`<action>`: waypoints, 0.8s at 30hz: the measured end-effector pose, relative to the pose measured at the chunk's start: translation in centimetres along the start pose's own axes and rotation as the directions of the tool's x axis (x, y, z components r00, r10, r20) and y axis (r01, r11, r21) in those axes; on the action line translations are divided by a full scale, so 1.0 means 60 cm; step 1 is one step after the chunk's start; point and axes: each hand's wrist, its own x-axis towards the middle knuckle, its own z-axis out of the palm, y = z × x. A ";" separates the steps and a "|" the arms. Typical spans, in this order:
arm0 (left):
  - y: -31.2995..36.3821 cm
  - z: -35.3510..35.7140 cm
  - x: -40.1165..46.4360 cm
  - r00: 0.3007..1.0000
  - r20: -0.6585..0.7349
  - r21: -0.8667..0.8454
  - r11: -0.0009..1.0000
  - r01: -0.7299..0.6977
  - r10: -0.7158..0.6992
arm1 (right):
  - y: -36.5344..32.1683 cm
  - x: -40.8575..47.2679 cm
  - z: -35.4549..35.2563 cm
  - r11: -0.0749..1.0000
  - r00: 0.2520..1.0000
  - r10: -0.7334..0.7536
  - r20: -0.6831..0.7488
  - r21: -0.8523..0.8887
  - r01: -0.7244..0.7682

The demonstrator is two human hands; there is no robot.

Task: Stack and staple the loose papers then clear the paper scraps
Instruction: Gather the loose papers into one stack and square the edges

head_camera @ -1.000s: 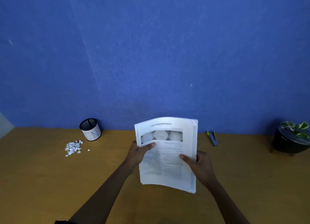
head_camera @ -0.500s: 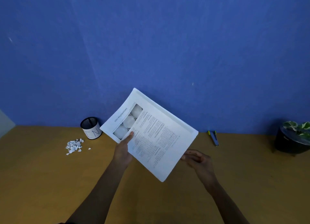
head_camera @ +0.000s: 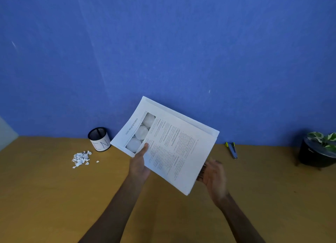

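At frame centre the left hand [head_camera: 139, 165] pinches the tilted stack of printed papers [head_camera: 169, 144] — thumb on top — while the right hand [head_camera: 213, 175], fingers straight and blurred, touches its lower-right edge.

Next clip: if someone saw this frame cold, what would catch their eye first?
The stack of printed papers, held tilted above the middle of the wooden desk against the blue wall. The left hand has its grip on the lower left edge, thumb on top, while the right hand sits blurred at the right edge. After that, the small heap of paper scraps at left, beside the mesh cup, and the stapler at right.
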 end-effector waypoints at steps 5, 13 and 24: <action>-0.003 0.002 -0.003 1.000 -0.001 -0.019 1.000 -0.002 0.002 | 0.003 -0.006 0.006 0.968 0.987 -0.162 0.003 -0.191 0.160; 0.027 -0.006 -0.006 0.976 -0.140 0.019 0.986 -0.164 0.165 | 0.007 0.002 -0.014 0.927 0.960 -0.269 -0.078 -0.291 0.236; 0.134 -0.079 0.030 0.988 0.121 0.514 0.846 -0.145 0.096 | -0.008 0.019 -0.049 0.895 0.943 -0.293 -0.158 -0.391 0.213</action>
